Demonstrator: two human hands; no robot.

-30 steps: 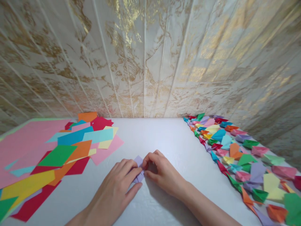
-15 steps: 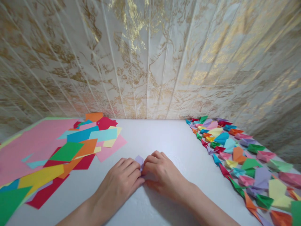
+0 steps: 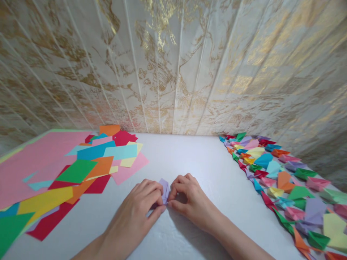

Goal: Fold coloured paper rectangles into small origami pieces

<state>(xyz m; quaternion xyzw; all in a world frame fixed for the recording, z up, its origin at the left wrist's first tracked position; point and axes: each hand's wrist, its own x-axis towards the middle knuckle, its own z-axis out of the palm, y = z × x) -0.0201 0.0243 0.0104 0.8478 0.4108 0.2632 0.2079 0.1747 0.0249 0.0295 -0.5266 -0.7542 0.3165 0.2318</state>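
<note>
Lilac paper (image 3: 164, 189), small, creased, partly folded

Two hands (image 3: 135, 213), one lilac paper piece (image 3: 164, 189), dozens of folded shapes (image 3: 282, 180)

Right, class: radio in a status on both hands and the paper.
Left hand and right hand both pinching lilac paper on the table. Flat sheets left, folded pieces right; nothing blocking.

Left hand (image 3: 135, 213) and right hand (image 3: 189, 200), fingertips pinched together.
</note>
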